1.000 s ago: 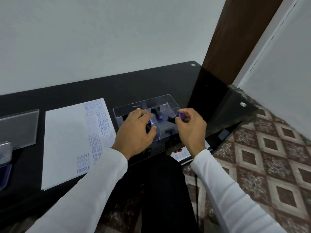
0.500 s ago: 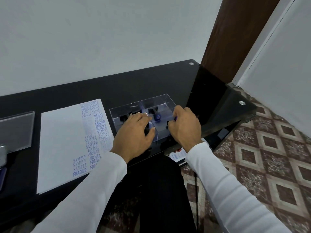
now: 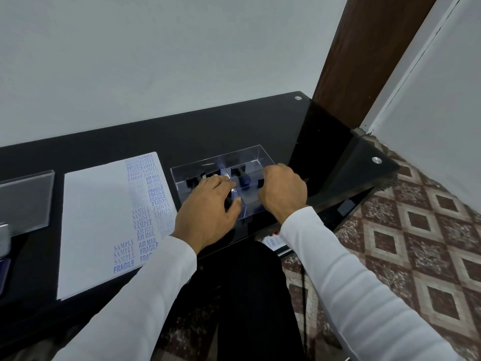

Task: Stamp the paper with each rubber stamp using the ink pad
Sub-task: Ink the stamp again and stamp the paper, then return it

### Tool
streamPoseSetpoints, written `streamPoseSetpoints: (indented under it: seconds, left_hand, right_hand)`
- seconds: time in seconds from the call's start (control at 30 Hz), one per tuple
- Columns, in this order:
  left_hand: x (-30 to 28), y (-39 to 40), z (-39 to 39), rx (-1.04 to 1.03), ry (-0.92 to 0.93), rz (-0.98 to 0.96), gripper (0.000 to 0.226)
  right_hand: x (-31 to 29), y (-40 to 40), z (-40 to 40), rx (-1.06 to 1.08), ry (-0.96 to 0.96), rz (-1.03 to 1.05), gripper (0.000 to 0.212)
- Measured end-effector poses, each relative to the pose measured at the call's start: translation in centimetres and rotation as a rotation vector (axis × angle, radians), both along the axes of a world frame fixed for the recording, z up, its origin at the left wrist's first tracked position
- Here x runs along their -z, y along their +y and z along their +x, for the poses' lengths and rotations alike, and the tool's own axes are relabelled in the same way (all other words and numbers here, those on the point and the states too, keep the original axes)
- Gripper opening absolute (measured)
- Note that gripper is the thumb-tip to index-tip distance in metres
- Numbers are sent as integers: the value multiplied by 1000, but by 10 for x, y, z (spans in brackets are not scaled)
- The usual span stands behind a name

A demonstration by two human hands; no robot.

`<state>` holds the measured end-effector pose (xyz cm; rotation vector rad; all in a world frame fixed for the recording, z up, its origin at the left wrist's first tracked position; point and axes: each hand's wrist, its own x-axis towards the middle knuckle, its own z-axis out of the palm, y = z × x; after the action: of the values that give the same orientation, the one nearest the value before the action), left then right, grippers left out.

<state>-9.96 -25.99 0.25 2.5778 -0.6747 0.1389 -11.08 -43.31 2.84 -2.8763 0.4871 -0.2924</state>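
Two hands in clear box near desk front edge, right end. One stamp plain to see: blue-topped stamp, between your hands; other dark stamps hard to count. Your left hand lies over left compartment, fingers curved, hold unclear. Your right hand curls in right compartment, contents hidden. One paper left of box; ink pad cut off at left edge.

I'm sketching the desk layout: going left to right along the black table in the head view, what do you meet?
Clear lid → stamped paper → left hand → right hand, both hands at the clear stamp box.
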Motion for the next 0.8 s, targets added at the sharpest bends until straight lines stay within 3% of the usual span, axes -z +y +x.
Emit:
streamPoseSetpoints:
  seconds: [0.33,0.57,0.8]
  left_hand:
    - [1,0,1,-1,-6,-6,48]
    - [0,0,0,-4,5,-6,49]
    - [-4,2,4,15,25,-50,47]
  right_hand:
    - [-3,7,3,-8,49,-61,25]
    - [-3,6,3,-73,37,-210,22]
    - [3,-3,3,-179,-73,-46,21]
